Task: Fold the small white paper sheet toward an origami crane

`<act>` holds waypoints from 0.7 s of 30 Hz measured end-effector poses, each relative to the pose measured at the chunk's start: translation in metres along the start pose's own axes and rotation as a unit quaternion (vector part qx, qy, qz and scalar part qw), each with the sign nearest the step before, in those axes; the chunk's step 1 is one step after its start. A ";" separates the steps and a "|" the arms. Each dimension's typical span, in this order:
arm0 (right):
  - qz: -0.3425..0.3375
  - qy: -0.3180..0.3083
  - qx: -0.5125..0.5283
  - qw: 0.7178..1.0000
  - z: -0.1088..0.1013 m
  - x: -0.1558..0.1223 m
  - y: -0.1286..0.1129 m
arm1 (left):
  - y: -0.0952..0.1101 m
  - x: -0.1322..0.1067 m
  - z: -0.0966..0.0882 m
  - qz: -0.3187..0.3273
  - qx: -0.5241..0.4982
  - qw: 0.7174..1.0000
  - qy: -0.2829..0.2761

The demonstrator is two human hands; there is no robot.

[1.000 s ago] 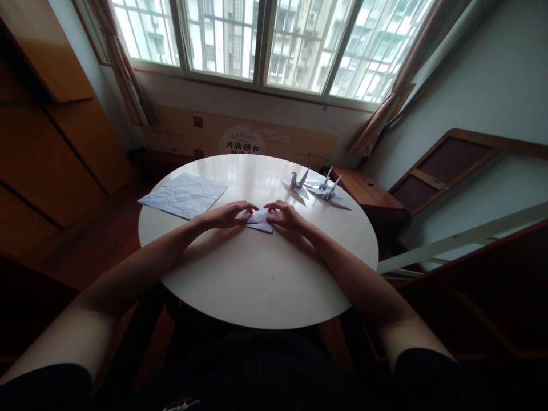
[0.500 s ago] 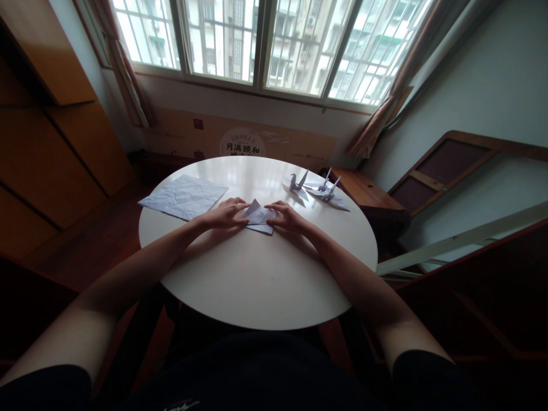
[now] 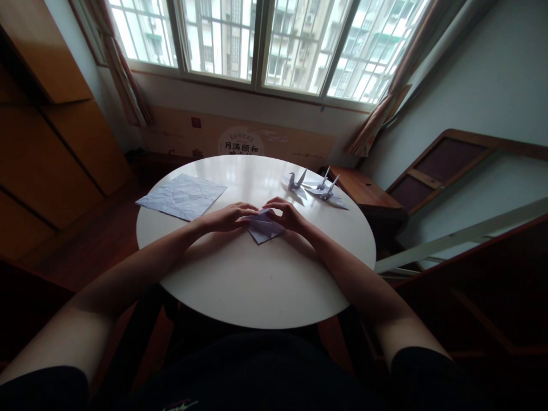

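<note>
The folded paper (image 3: 266, 232) is around the middle of the table (image 3: 265, 285), well in from the near edge, left hand (image 3: 233, 216) and right hand (image 3: 288, 216) both pinching its far side. Biggest risk imo: uneven finger pressure could skew the layers, giving a crooked crease.

The left hand (image 3: 231, 216) and right hand (image 3: 287, 214) hide bits of the folded paper (image 3: 265, 229). The far edge of the table (image 3: 257, 279) covers some poster words (image 3: 241, 147).
</note>
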State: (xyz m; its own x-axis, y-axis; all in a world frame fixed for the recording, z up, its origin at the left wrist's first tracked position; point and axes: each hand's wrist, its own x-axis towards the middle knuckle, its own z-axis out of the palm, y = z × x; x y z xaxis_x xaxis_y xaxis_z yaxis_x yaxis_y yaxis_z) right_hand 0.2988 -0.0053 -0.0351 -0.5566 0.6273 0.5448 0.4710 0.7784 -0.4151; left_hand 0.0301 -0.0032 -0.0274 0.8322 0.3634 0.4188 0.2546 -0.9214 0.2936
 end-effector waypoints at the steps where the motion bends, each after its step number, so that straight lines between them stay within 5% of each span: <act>1: -0.003 0.001 -0.002 1.000 0.001 0.000 0.000 | 0.000 0.000 0.000 0.000 -0.002 1.000 0.001; 5: 0.006 0.017 -0.042 0.999 0.001 -0.001 0.000 | 0.001 0.001 0.002 0.010 -0.015 1.000 0.001; 15: 0.058 -0.132 0.038 0.989 -0.015 -0.001 0.008 | 0.013 0.010 0.011 -0.043 0.039 0.998 0.033; 21: 0.064 -0.118 0.034 0.990 -0.015 0.000 0.004 | 0.018 0.013 0.009 -0.013 0.026 1.000 0.011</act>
State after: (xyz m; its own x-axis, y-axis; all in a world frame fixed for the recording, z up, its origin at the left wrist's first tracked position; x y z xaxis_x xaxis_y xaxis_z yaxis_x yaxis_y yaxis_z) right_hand 0.3108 -0.0026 -0.0256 -0.6431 0.7038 0.3018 0.5062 0.6865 -0.5220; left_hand 0.0504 -0.0165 -0.0240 0.8137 0.3898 0.4312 0.3017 -0.9173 0.2599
